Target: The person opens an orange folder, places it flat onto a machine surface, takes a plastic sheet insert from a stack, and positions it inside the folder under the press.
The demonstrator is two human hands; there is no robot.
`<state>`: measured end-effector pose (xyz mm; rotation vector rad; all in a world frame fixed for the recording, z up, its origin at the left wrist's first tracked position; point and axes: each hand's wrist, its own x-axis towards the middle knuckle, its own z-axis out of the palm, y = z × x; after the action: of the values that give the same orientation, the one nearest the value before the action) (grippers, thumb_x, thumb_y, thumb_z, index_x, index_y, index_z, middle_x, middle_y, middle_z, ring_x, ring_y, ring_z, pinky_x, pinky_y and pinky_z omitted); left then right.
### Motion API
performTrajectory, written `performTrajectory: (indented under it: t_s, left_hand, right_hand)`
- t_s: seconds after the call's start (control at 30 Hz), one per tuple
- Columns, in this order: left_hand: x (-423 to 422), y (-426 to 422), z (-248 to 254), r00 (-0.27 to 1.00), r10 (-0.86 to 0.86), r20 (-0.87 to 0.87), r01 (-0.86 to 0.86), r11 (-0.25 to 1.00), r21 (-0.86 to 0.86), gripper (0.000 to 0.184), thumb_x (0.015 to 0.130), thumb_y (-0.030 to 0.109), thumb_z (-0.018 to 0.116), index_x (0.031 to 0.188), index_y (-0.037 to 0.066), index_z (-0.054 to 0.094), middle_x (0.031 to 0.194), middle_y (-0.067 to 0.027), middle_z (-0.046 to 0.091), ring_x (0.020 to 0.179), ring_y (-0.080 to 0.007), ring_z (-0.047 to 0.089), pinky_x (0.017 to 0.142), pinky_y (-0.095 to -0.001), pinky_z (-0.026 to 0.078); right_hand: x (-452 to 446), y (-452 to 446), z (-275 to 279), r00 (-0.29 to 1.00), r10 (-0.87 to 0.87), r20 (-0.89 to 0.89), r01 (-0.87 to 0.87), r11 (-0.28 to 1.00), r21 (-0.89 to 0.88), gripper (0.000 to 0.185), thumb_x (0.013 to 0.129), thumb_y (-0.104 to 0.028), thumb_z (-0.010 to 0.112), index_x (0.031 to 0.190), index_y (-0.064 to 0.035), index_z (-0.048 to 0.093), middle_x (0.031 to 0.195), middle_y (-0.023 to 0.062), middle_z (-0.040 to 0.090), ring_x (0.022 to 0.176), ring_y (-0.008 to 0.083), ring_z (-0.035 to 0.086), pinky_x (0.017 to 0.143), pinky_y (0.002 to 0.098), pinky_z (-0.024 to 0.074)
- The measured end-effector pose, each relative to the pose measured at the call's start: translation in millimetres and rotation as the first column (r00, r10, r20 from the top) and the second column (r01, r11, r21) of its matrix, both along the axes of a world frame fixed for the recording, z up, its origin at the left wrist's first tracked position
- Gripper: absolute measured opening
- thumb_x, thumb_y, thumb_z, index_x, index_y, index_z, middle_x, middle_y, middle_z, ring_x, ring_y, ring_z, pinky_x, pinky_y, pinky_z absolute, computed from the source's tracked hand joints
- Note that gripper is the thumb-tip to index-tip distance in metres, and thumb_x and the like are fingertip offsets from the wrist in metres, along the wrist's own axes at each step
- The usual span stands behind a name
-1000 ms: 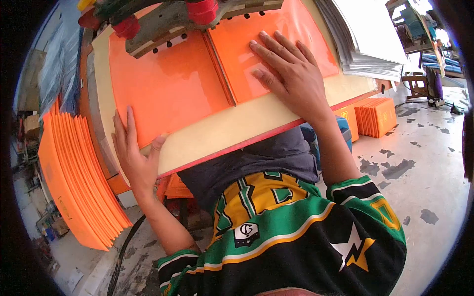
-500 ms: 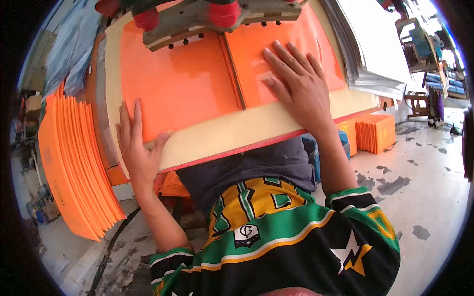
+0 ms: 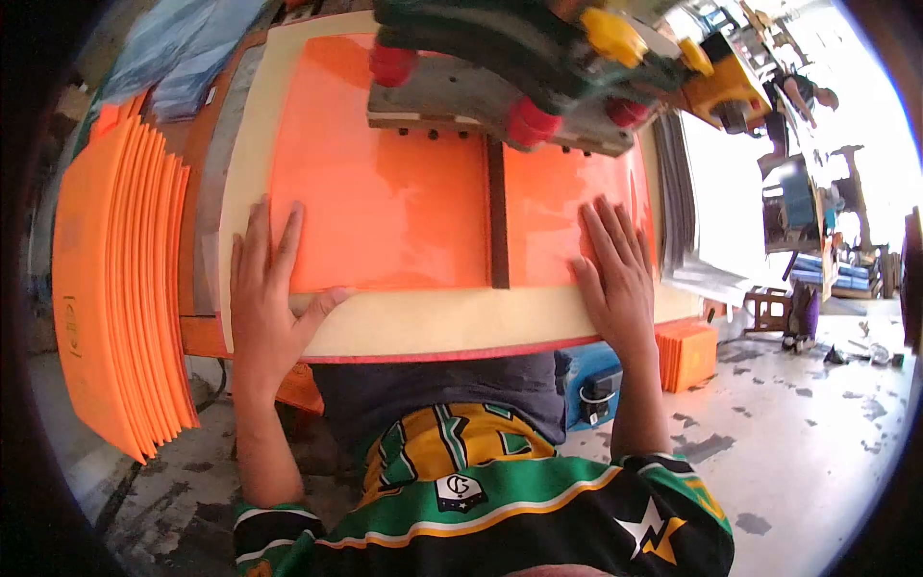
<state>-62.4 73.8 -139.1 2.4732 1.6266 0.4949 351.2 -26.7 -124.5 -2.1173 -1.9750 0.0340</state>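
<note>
A glossy orange plastic folder cover (image 3: 385, 212) lies flat, opened out, on a cream board (image 3: 423, 325) with a red front edge. A dark strip (image 3: 498, 212) runs down between its two panels. My left hand (image 3: 267, 288) rests at the cover's left edge, fingers stretched out, the thumb near its lower edge. On the lower right panel lies my right hand (image 3: 620, 279), palm down with fingers extended. Neither hand grips anything. Over the cover's far part hangs a machine head with a grey plate (image 3: 452, 91) and red knobs (image 3: 535, 123), hiding what is under it.
Orange folders (image 3: 120, 298) stand in a dense row at the left, beside blue plastic sheets (image 3: 183, 58). White sheets (image 3: 716, 202) lie right of the board. More orange folders (image 3: 687, 356) and a blue box (image 3: 588, 385) are below. Another person (image 3: 798, 96) is far right.
My right hand has slid down toward the cover's lower right edge. My left hand stays at the left edge. The view has turned, so the board looks straighter and more of the machine head shows.
</note>
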Motion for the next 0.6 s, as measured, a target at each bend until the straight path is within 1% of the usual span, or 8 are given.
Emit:
performTrajectory:
  t_s: [0.07, 0.2, 0.27, 0.33, 0.47, 0.5, 0.53, 0.6]
  left_hand:
    - [-5, 1, 7, 0.999, -0.047, 0.018, 0.048, 0.997, -0.058, 0.104, 0.090, 0.066, 0.077, 0.172, 0.016, 0.038, 0.177, -0.0242, 0.030, 0.163, -0.0438, 0.031, 0.132, -0.0644, 0.024]
    - [-8, 1, 12, 0.998, -0.049, 0.028, 0.051, 0.994, -0.095, 0.102, 0.091, 0.067, 0.075, 0.172, 0.017, 0.040, 0.178, -0.0224, 0.031, 0.163, -0.0434, 0.031, 0.131, -0.0634, 0.026]
    - [-8, -2, 11, 0.999, -0.048, -0.020, 0.046, 0.994, -0.104, 0.104, 0.088, 0.067, 0.076, 0.172, 0.017, 0.039, 0.180, -0.0204, 0.028, 0.165, -0.0418, 0.029, 0.133, -0.0601, 0.025]
    - [-10, -2, 9, 0.999, -0.048, -0.004, 0.048, 0.994, -0.103, 0.106, 0.087, 0.071, 0.074, 0.172, 0.016, 0.041, 0.179, -0.0212, 0.029, 0.165, -0.0428, 0.029, 0.132, -0.0622, 0.026]
    - [-9, -1, 20, 0.998, -0.050, 0.044, 0.058, 0.977, -0.204, 0.105, 0.089, 0.075, 0.070, 0.171, 0.016, 0.042, 0.177, -0.0249, 0.031, 0.163, -0.0458, 0.031, 0.128, -0.0658, 0.027]
    - [-9, -2, 22, 0.998, -0.043, 0.043, 0.052, 0.974, -0.220, 0.102, 0.090, 0.074, 0.070, 0.170, 0.017, 0.044, 0.177, -0.0252, 0.033, 0.162, -0.0456, 0.034, 0.128, -0.0642, 0.029]
    - [-10, -1, 22, 0.998, -0.037, 0.043, 0.046, 0.970, -0.239, 0.099, 0.090, 0.072, 0.071, 0.169, 0.019, 0.045, 0.176, -0.0254, 0.035, 0.161, -0.0454, 0.036, 0.127, -0.0627, 0.031]
    - [-11, -1, 22, 0.997, -0.032, 0.067, 0.049, 0.963, -0.264, 0.097, 0.091, 0.074, 0.069, 0.168, 0.018, 0.047, 0.174, -0.0269, 0.038, 0.160, -0.0455, 0.039, 0.127, -0.0629, 0.030]
  right_hand:
    - [3, -3, 1, 1.000, -0.007, -0.019, 0.007, 1.000, -0.018, 0.064, 0.110, -0.043, 0.058, 0.169, -0.0198, 0.047, 0.177, 0.0089, 0.040, 0.166, 0.0339, 0.030, 0.135, 0.0546, 0.0187]
    - [3, -5, 4, 1.000, 0.003, -0.020, -0.004, 0.999, -0.047, 0.063, 0.111, -0.039, 0.053, 0.168, -0.0145, 0.047, 0.178, 0.0121, 0.037, 0.167, 0.0363, 0.028, 0.135, 0.0548, 0.0165]
    - [2, -5, 7, 1.000, 0.000, -0.002, 0.000, 0.998, -0.062, 0.063, 0.111, -0.038, 0.051, 0.168, -0.0120, 0.048, 0.178, 0.0133, 0.037, 0.167, 0.0364, 0.027, 0.135, 0.0546, 0.0156]
    - [2, -5, 9, 1.000, -0.018, -0.018, 0.016, 0.997, -0.077, 0.063, 0.110, -0.037, 0.051, 0.167, -0.0108, 0.048, 0.178, 0.0145, 0.038, 0.167, 0.0370, 0.028, 0.135, 0.0550, 0.0153]
    - [5, -4, 9, 1.000, 0.001, -0.012, -0.002, 0.998, -0.070, 0.063, 0.109, -0.035, 0.051, 0.165, -0.0050, 0.050, 0.175, 0.0190, 0.041, 0.166, 0.0384, 0.030, 0.134, 0.0560, 0.0157]
    - [4, -5, 10, 1.000, -0.022, -0.002, 0.021, 0.996, -0.090, 0.065, 0.109, -0.037, 0.050, 0.163, -0.0020, 0.051, 0.173, 0.0211, 0.043, 0.165, 0.0416, 0.031, 0.134, 0.0575, 0.0170]
    - [5, -6, 9, 1.000, -0.021, 0.014, 0.022, 0.995, -0.101, 0.065, 0.109, -0.037, 0.050, 0.163, -0.0020, 0.051, 0.173, 0.0211, 0.043, 0.165, 0.0416, 0.031, 0.134, 0.0575, 0.0170]
    - [10, -11, 7, 0.998, -0.043, 0.042, 0.048, 0.991, -0.124, 0.070, 0.113, -0.046, 0.041, 0.162, 0.0035, 0.050, 0.169, 0.0216, 0.049, 0.162, 0.0439, 0.034, 0.134, 0.0562, 0.0188]
